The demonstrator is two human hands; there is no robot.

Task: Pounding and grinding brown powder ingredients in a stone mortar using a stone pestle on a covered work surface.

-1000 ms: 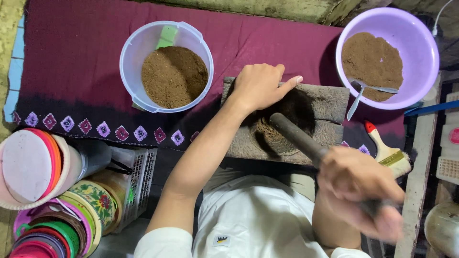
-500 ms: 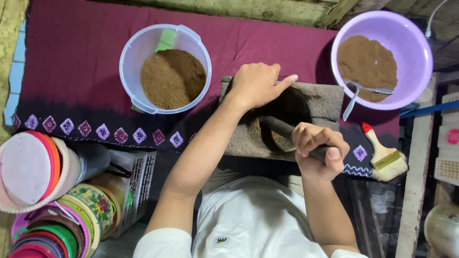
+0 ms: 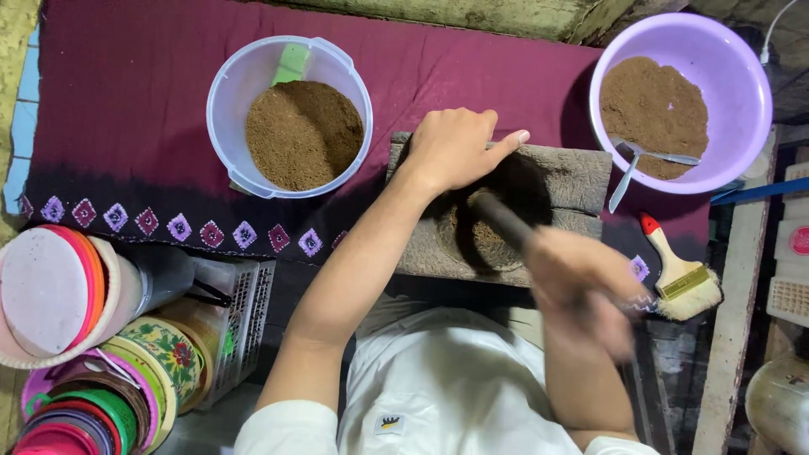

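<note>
Pounding is the step in hand, as I judge it: my right hand point(image 3: 581, 291), motion-blurred, is clamped around the dark pestle point(image 3: 499, 217), whose tip sits in the hollow of the stone mortar point(image 3: 506, 211) on a small charge of brown powder. My left hand point(image 3: 455, 147) lies flat on the mortar's far rim, fingers together and gripping nothing, bracing the block. The next stroke calls for a straight path into the hollow — the left fingertips lie just beside the pestle's line. Open room is narrow: the clear bucket of powder point(image 3: 291, 118) stands near on the left, the lilac basin point(image 3: 683, 101) with its spoon point(image 3: 628, 168) near on the right, and a paintbrush point(image 3: 683, 274) lies just beside the right hand.
</note>
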